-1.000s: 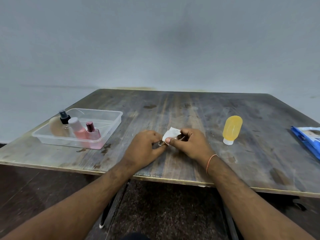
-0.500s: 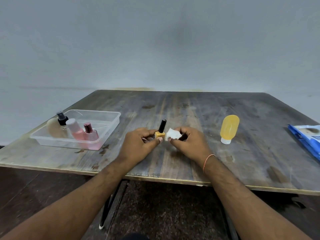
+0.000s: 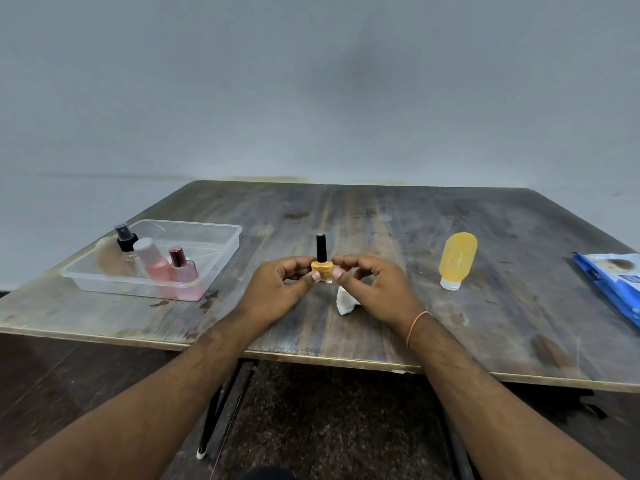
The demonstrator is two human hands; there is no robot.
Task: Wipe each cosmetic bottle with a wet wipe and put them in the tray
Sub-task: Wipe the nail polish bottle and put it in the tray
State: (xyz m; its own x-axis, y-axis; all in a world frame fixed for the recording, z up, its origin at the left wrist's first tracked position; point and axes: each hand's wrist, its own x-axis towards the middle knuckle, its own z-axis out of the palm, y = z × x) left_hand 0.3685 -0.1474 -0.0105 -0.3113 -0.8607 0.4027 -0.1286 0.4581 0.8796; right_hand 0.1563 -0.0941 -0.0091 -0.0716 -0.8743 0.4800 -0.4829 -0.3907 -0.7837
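— Head view first: where is the bottle being handled?

— The small nail polish bottle (image 3: 322, 270) stands upright near the middle of the table (image 3: 381, 327), a squat yellow glass body under a tall, slim black cap. The left hand (image 3: 277, 296) pinches its body from one side, thumb and fingertips curled onto it. The right hand (image 3: 372, 289) pinches it from the other side, fingers bent in the same way.

— And the wipe?

— A crumpled white wipe (image 3: 346, 303) lies on the table just under the right hand, partly covered by it. I cannot tell whether the hand touches it.

— What else belongs to the job?

— To the left, well apart, sits a clear plastic tray (image 3: 214, 268), rectangular with rounded corners and thin walls. Inside it are a spray bottle (image 3: 125, 242) with a black nozzle, a pink bottle (image 3: 154, 263) with a pale round cap leaning over, and a pink perfume bottle (image 3: 181, 268) with a shiny dark red cap. To the right stands a soft yellow tube (image 3: 456, 259), translucent, resting on its white cap.

— And the surroundings?

— A blue wipes pack (image 3: 613, 285) lies at the right edge. The tabletop is worn dark wood grain, stained and scuffed, with a pale metal-like rim. Behind is a plain grey wall (image 3: 311, 98); below, a dark speckled floor (image 3: 329, 427).
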